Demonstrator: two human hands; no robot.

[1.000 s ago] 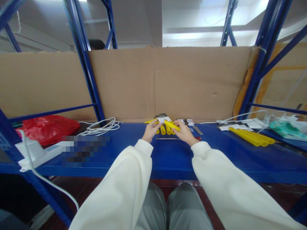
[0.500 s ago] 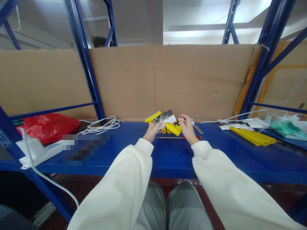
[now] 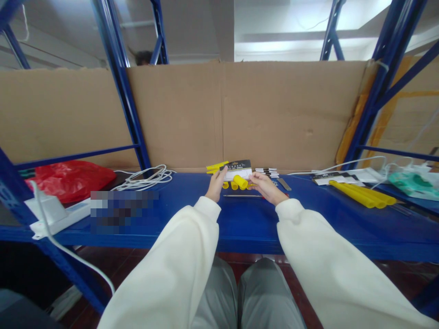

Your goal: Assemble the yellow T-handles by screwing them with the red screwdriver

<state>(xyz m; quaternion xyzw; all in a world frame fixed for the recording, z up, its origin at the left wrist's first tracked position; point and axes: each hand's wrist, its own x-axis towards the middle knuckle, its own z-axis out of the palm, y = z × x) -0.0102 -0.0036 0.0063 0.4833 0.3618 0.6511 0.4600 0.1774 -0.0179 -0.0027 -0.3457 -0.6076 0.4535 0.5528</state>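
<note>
A black-and-white printed card (image 3: 242,164) is held up near the back of the blue shelf. My left hand (image 3: 215,185) is closed on the card's left edge, thumb over its front. The fingertips of my right hand (image 3: 266,188) pinch at its lower right corner. A yellow tube (image 3: 240,182) shows in front of the card, its open end facing me; whether it is attached cannot be made out. More yellow tube ends (image 3: 234,185) sit below it. A screwdriver (image 3: 242,196) lies crosswise nearer me, its red handle partly behind my right hand.
Further yellow pieces (image 3: 216,167) lie behind my left hand. Small black-and-white strips (image 3: 267,172) and a grey flat piece (image 3: 284,184) are at right. Yellow tubes (image 3: 363,194) lie far right; a coiled white cable (image 3: 147,178) and red bag (image 3: 73,181) left. Cardboard (image 3: 240,114) stands behind.
The card has turned from tilted to nearly level. My right hand has moved left and down to its corner. The yellow tube in front now points its end toward me.
</note>
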